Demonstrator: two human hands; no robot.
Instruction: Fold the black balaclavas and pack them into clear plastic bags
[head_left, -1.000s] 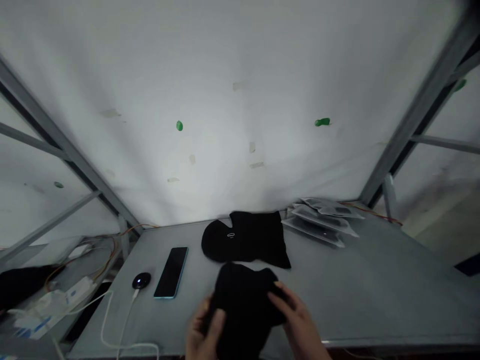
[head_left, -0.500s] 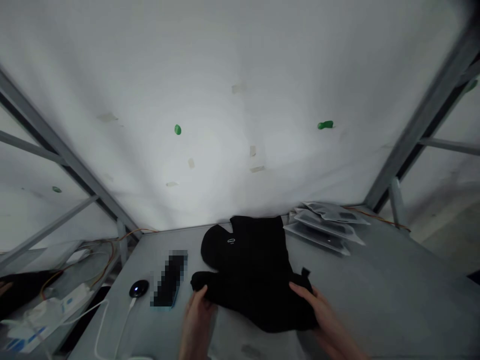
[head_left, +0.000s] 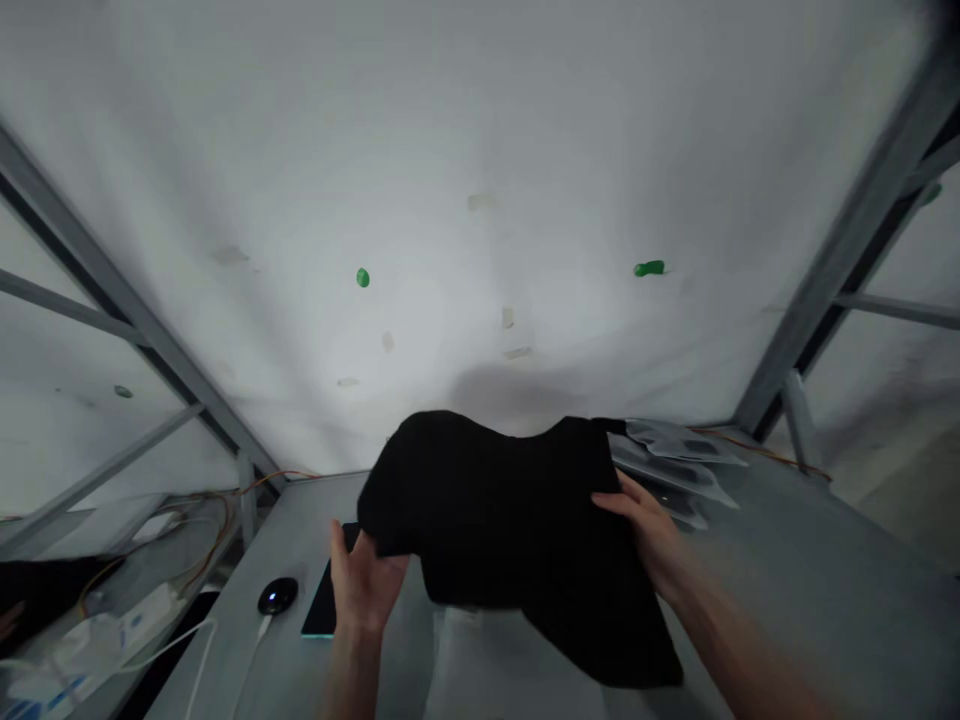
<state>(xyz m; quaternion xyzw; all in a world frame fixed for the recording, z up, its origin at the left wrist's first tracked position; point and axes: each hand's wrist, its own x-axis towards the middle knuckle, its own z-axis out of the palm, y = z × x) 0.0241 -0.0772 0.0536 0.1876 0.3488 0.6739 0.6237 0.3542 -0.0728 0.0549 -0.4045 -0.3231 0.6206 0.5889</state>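
Note:
A black fabric piece (head_left: 495, 510) with rounded lobes and a curved outline hangs spread between my hands, above the table. My right hand (head_left: 645, 525) pinches its right edge, thumb in front and the other fingers behind. At the left lobe, my left hand (head_left: 366, 580) is palm up and bears the fabric on its fingers, whose tips are hidden behind it. The left thumb stands apart from the fabric. Below lies a translucent plastic bag (head_left: 510, 665), partly covered from view by the fabric.
Several translucent packets (head_left: 675, 465) lie stacked at the back right of the grey table (head_left: 810, 590). A dark phone (head_left: 321, 608) and a round black device (head_left: 277, 596) with a white cable are on the left. Behind is a white sheet wall (head_left: 480, 130) between metal frame bars (head_left: 832, 230).
The fabric piece has been raised off the table and turned, so its white logo no longer shows. Both hands have moved up; my left hand has turned palm up.

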